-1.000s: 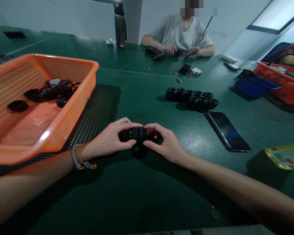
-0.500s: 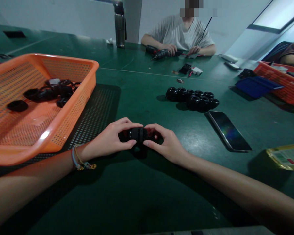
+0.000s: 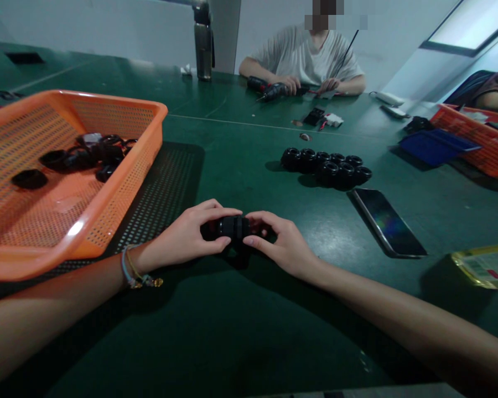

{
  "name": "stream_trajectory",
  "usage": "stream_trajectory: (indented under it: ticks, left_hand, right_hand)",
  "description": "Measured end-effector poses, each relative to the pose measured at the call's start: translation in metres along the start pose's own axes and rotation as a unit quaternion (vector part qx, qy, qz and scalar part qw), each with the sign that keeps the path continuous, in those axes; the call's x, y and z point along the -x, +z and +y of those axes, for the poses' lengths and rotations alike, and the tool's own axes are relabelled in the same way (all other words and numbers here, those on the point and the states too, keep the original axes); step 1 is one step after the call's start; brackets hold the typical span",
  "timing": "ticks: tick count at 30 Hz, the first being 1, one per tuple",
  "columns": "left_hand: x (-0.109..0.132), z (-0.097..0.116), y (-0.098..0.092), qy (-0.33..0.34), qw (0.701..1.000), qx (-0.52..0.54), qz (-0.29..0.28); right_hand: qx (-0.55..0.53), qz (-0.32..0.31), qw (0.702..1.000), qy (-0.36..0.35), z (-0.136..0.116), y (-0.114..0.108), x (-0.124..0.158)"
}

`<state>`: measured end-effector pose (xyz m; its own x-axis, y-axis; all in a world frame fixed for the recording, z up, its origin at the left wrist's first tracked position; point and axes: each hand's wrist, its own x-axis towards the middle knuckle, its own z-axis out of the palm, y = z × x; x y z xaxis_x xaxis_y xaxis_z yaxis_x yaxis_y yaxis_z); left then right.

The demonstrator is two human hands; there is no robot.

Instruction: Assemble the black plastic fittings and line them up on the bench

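Note:
A black ribbed cylindrical fitting (image 3: 233, 226) lies sideways between my two hands, just above the green table (image 3: 216, 331). My left hand (image 3: 191, 231) grips its left end, thumb below and fingers above. From the other side my right hand (image 3: 286, 243) closes thumb and fingertips round its right end. Palms and fingers hide part of both ends. Farther off to the right, several similar black round parts (image 3: 327, 166) stand grouped in two rows. More black parts (image 3: 87, 155) lie loose inside the orange basket (image 3: 120, 215) on my left.
A phone (image 3: 388, 221) lies right of my hands, with a yellow-edged packet (image 3: 487, 265) beyond it. Across the table sit a person (image 3: 302, 55), a power drill (image 3: 269, 90) and a bottle (image 3: 203, 44). A blue tray (image 3: 437, 145) leans by another orange basket (image 3: 452, 119).
My right fingertips have shifted very slightly at the fitting's right end. Everything else stays as it was.

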<state>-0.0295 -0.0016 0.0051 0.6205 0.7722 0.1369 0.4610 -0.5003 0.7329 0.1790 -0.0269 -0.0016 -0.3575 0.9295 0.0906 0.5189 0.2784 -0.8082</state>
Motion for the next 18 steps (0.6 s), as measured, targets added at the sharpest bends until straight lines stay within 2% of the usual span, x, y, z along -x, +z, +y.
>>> stream_trajectory:
  ticks: [18]
  left_hand:
    - [-0.0009, 0.0005, -0.0005, 0.0, 1.0, -0.004, -0.003]
  right_hand:
    - [0.015, -0.007, 1.0, 0.025, -0.0043, -0.0011, -0.0005]
